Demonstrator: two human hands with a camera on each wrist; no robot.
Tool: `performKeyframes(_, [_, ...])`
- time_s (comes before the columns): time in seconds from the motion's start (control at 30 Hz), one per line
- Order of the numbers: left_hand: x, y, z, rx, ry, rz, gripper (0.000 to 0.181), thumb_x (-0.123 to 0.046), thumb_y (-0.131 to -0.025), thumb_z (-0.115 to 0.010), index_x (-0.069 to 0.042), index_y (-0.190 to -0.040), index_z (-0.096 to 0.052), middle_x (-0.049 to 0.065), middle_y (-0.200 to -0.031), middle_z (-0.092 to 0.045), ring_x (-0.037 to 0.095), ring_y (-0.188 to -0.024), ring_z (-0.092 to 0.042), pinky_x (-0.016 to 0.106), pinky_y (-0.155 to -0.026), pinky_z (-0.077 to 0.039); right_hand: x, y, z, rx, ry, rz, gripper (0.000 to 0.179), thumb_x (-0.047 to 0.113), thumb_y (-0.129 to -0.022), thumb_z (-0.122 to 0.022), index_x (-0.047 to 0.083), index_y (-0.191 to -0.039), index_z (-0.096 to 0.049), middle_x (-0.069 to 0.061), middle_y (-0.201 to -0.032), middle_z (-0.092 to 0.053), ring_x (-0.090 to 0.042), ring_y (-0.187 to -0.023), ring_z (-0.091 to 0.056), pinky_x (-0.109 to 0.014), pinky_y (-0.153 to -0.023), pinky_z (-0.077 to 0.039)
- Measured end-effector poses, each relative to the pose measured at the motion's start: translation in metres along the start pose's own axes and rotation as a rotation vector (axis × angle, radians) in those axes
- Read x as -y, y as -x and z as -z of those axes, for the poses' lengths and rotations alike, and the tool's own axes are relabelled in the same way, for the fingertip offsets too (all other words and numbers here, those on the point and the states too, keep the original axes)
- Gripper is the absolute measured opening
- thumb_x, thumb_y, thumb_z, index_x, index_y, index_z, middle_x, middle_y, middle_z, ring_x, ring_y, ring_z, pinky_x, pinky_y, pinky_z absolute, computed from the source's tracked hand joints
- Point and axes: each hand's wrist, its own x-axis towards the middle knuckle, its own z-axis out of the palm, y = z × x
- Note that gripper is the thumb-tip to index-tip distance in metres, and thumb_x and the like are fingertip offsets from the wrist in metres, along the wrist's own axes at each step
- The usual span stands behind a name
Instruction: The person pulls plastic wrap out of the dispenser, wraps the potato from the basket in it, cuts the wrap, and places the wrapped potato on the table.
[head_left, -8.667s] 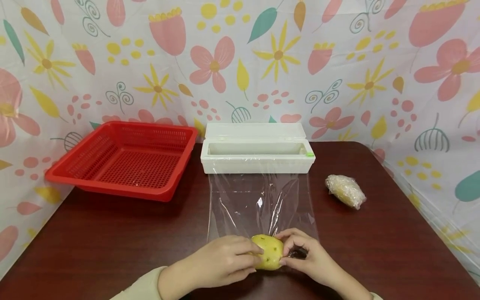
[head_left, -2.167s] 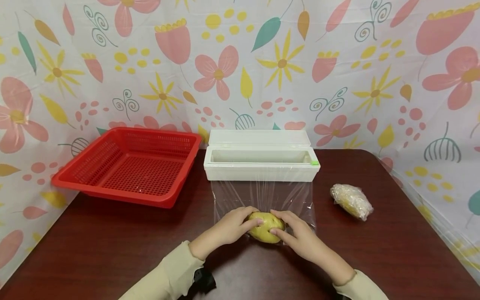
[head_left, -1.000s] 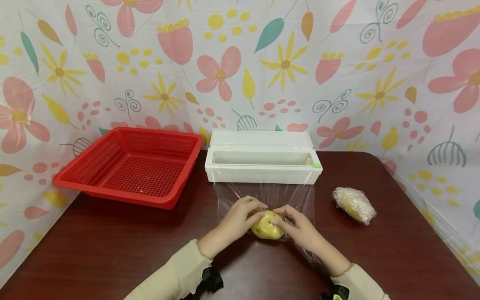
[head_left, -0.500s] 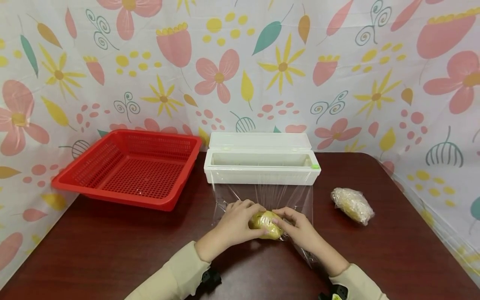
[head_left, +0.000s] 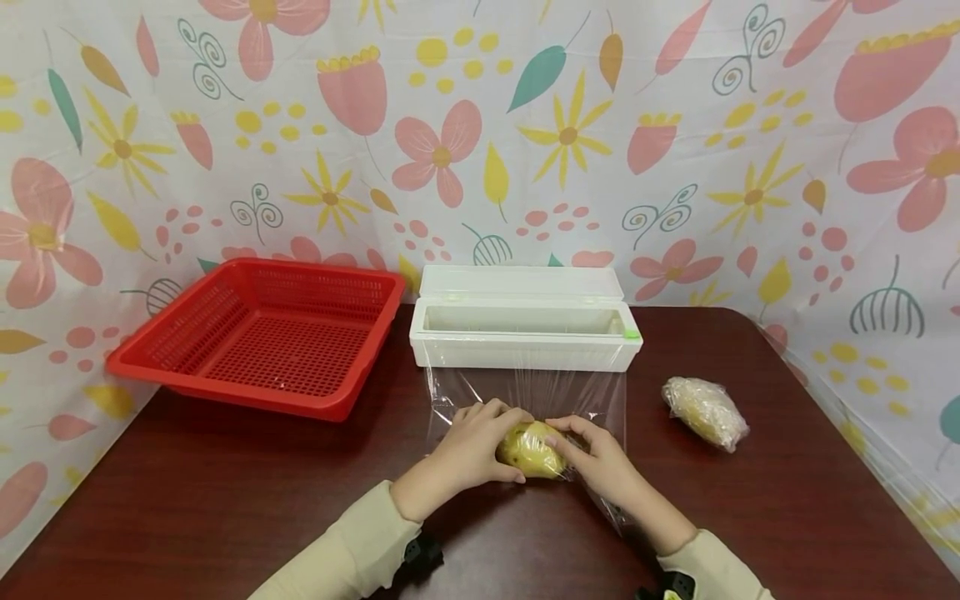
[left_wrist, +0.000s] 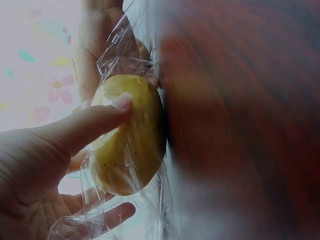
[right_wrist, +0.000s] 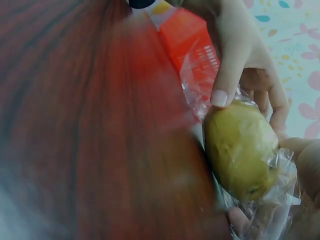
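Observation:
A yellow potato (head_left: 532, 454) with clear cling film over it lies at the middle of the table. My left hand (head_left: 465, 450) grips its left end; in the left wrist view the thumb (left_wrist: 90, 122) lies on the potato's (left_wrist: 132, 150) face, other fingers behind. At its right end, my right hand (head_left: 600, 462) holds potato and film between thumb and fingers. Crumpled film (right_wrist: 285, 175) bunches at that end in the right wrist view. From the potato the film sheet (head_left: 525, 387) runs back to a white cling film box (head_left: 525, 357) with its lid up.
Left of the box stands a red plastic basket (head_left: 225, 393). To the right lies a film-wrapped bundle, yellowish inside (head_left: 705, 412). A flowered cloth (head_left: 465, 83) hangs behind the dark wooden table (head_left: 225, 500).
Earlier the potato lay nearer me at the end of a longer film sheet. It is now film-covered and closer to the box. Lately my left hand shifted its grip, its thumb moving lower.

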Motion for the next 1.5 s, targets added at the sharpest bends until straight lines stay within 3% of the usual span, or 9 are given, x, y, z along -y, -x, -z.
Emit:
performKeyframes(0.17, [0.000,0.000,0.000,-0.008,-0.006,-0.009,0.067,-0.039,-0.064,-0.085,-0.022,-0.122,-0.057,0.000,-0.106,-0.057,0.019,-0.098,-0.053,0.043,-0.088,-0.042,0.004,0.001,-0.003,-0.098,0.069,0.074,0.032,0.009,-0.088,-0.065,0.001,-0.119,-0.059,-0.013,-0.111,-0.066,-0.026,-0.105,-0.061,-0.037,-0.087,-0.051])
performKeyframes(0.33, [0.000,-0.002,0.001,-0.023,-0.012,-0.017,0.066,-0.040,-0.064,-0.084,-0.022,-0.122,-0.058,0.000,-0.105,-0.057,0.018,-0.095,-0.051,0.039,-0.085,-0.042,0.006,0.001,-0.006,-0.197,0.145,0.280,0.026,-0.003,-0.081,-0.069,0.003,-0.106,-0.065,-0.007,-0.100,-0.066,-0.014,-0.089,-0.062,-0.028,-0.071,-0.055])
performKeyframes(0.43, [0.001,-0.002,0.000,-0.031,-0.004,-0.024,0.066,-0.040,-0.064,-0.084,-0.021,-0.121,-0.059,0.000,-0.104,-0.058,0.018,-0.093,-0.052,0.038,-0.083,-0.042,0.007,0.003,-0.007,-0.220,0.221,0.334,0.024,-0.005,-0.079,-0.071,0.006,-0.100,-0.067,-0.005,-0.098,-0.065,-0.013,-0.089,-0.061,-0.027,-0.069,-0.054])
performKeyframes(0.57, [0.003,-0.004,-0.001,-0.025,0.015,-0.031,0.066,-0.040,-0.064,-0.083,-0.019,-0.122,-0.059,0.001,-0.102,-0.058,0.019,-0.093,-0.053,0.037,-0.080,-0.042,0.009,0.006,-0.006,-0.194,0.314,0.322,0.030,0.002,-0.077,-0.074,0.006,-0.106,-0.066,-0.005,-0.104,-0.066,-0.021,-0.098,-0.061,-0.036,-0.077,-0.053])
performKeyframes(0.73, [0.009,-0.006,-0.001,0.013,0.059,-0.003,0.067,-0.041,-0.068,-0.081,-0.018,-0.126,-0.057,0.002,-0.105,-0.058,0.017,-0.094,-0.054,0.034,-0.079,-0.041,0.008,0.006,-0.004,-0.054,0.383,0.312,0.059,0.016,-0.069,-0.083,0.006,-0.121,-0.057,-0.006,-0.118,-0.060,-0.024,-0.110,-0.056,-0.045,-0.087,-0.050])
performKeyframes(0.83, [0.011,-0.006,0.000,0.033,0.081,0.010,0.067,-0.041,-0.070,-0.080,-0.018,-0.128,-0.056,0.003,-0.107,-0.059,0.018,-0.096,-0.055,0.036,-0.080,-0.042,0.008,0.005,-0.003,-0.003,0.424,0.315,0.069,0.013,-0.065,-0.085,0.006,-0.126,-0.053,-0.007,-0.121,-0.056,-0.026,-0.113,-0.054,-0.047,-0.089,-0.049])
performKeyframes(1.07, [0.012,-0.007,0.001,0.053,0.097,0.015,0.068,-0.042,-0.073,-0.078,-0.017,-0.131,-0.054,0.003,-0.110,-0.058,0.018,-0.098,-0.055,0.037,-0.081,-0.043,0.008,0.003,-0.001,-0.004,0.404,0.317,0.065,0.001,-0.067,-0.082,0.005,-0.126,-0.054,-0.008,-0.120,-0.058,-0.028,-0.112,-0.055,-0.048,-0.089,-0.049])
performKeyframes(1.27, [0.016,-0.006,-0.001,0.064,0.112,0.027,0.072,-0.042,-0.073,-0.079,-0.018,-0.134,-0.051,0.003,-0.113,-0.057,0.019,-0.102,-0.055,0.039,-0.083,-0.043,0.007,0.000,0.001,0.025,0.377,0.298,0.063,0.003,-0.070,-0.081,0.005,-0.127,-0.054,-0.009,-0.121,-0.058,-0.029,-0.113,-0.055,-0.048,-0.090,-0.048])
performKeyframes(1.5, [0.020,-0.006,-0.003,0.101,0.096,0.035,0.077,-0.043,-0.076,-0.077,-0.020,-0.141,-0.044,0.003,-0.121,-0.055,0.021,-0.105,-0.053,0.040,-0.085,-0.042,0.007,-0.004,0.007,0.070,0.419,0.283,0.063,0.014,-0.075,-0.079,0.004,-0.131,-0.052,-0.011,-0.124,-0.059,-0.029,-0.113,-0.056,-0.049,-0.092,-0.047])
